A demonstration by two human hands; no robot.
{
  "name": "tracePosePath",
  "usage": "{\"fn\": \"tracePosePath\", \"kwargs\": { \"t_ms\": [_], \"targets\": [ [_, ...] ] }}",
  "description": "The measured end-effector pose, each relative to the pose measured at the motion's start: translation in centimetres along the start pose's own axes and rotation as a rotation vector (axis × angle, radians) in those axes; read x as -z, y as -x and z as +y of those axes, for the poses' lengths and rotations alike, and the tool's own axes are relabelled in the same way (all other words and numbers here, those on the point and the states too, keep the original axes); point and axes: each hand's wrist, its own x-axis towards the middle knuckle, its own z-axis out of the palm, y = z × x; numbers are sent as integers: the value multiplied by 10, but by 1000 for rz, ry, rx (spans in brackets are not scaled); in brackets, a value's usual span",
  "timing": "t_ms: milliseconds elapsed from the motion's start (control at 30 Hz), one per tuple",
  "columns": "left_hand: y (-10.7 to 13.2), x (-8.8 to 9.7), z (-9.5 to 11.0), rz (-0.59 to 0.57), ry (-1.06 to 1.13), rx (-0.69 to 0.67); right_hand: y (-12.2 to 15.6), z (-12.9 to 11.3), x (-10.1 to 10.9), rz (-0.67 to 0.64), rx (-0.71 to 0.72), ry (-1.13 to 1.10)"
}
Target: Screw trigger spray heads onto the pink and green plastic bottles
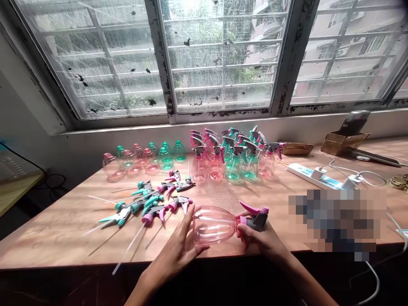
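A clear pink spray bottle (214,225) lies sideways in the air between my hands, over the table's front edge. My left hand (181,242) is wrapped round its base. At the neck, the fingers of my right hand (255,238) grip the pink collar of the spray head (256,216), whose grey body and pink trigger point right. The head sits on the bottle's mouth; how tight it is I cannot tell. Left of my left hand lies a heap of loose spray heads (153,214), pink and teal, with long clear tubes.
Open pink and green bottles (146,159) stand at the back left. Beside them are several bottles with spray heads (236,163). A white power strip (314,176) with plugs and cables lies right, near a cardboard box (344,140). Behind runs a window (223,63); a blurred patch covers the right front.
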Motion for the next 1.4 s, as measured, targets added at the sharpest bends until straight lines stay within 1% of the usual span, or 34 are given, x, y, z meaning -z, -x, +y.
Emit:
{"fn": "tracePosePath", "kwargs": {
  "t_ms": [133,200,467,600,767,833,967,1067,1233,1400],
  "targets": [
    [0,1,7,-7,-17,40,0,-1,-1,-3,11,6],
    [0,1,7,-5,-40,39,-1,-2,-1,-11,11,-14],
    [0,3,-5,-2,-178,-38,-1,-4,-1,-14,-17,-18],
    [0,3,-2,9,-138,-26,1,-6,-2,-17,-5,-5],
    [1,3,4,-20,-60,35,0,-5,-2,-20,-2,-13],
    [1,3,4,-17,-49,36,0,-3,-2,-18,7,-16],
    [1,3,0,-23,-110,13,-1,-1,-1,-12,1,-24],
    [0,2,-1,-7,-64,3,0,-2,-1,-22,0,-24],
    [0,1,6,-33,-5,33,1,-4,-3,3,-10,-31],
    [1,1,11,-22,1,71,2,-5,-3,8,-18,-26]
  ]
}}
